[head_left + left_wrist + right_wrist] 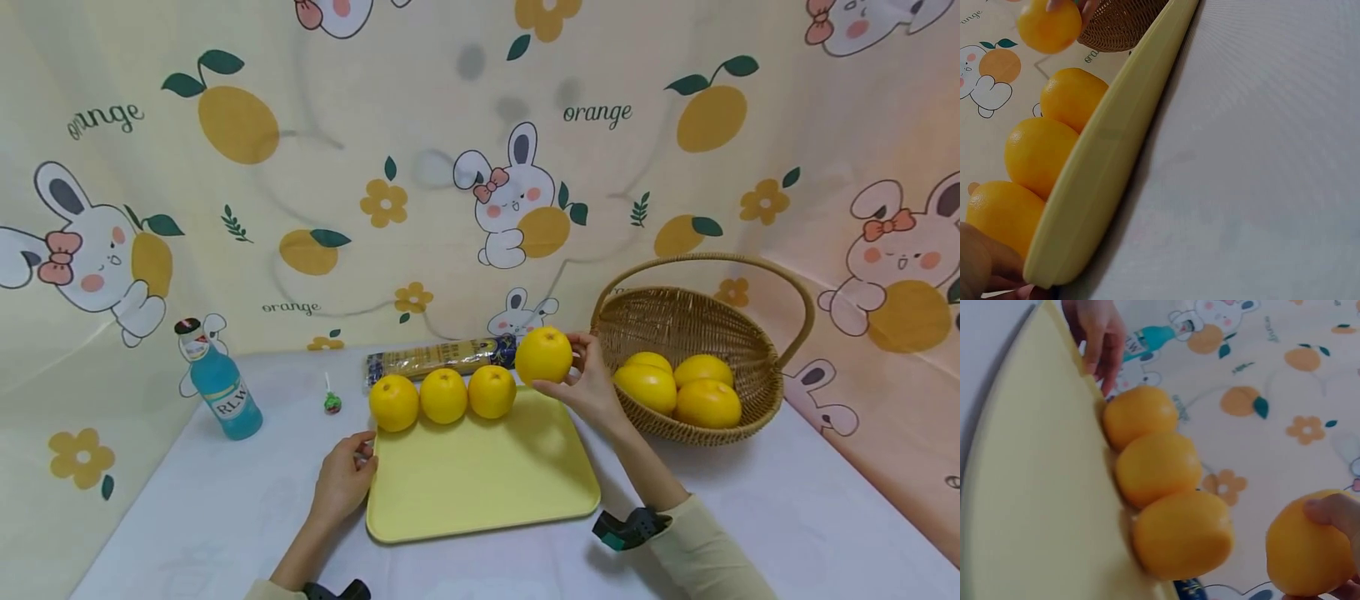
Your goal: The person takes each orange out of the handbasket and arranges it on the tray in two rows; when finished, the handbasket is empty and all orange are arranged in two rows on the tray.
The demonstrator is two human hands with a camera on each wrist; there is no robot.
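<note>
1 orange [543,356] is held by the R hand [592,387], gripped from its R side btw thumb & fingers, which are spread only as wide as the fruit. It's held up nr the far R corner of the yellow tray [480,483], btw the row & the basket; in the R wrist view it's seen apart from the row.

The tray's L rim is gripped by the L hand [345,479] nr the far L corner, fingers curled narrow at the edge; underside of that grip is partly hidden.

3 oranges in a row [443,396] are lined up side by side along the tray's far edge, from the far L corner twd the R.

4 more oranges [708,404] are held in the wicker basket [682,321], which is set R of the tray, handle up & opening tilted twd the front.

A long pkg [442,358] is laid behind the row. A blue bottle [225,392] is stood at far L, w/ a small green item [332,403] placed btw it & the tray. All's set on a white-covered tabletop [300,454], backed by a printed cloth [420,108].
</note>
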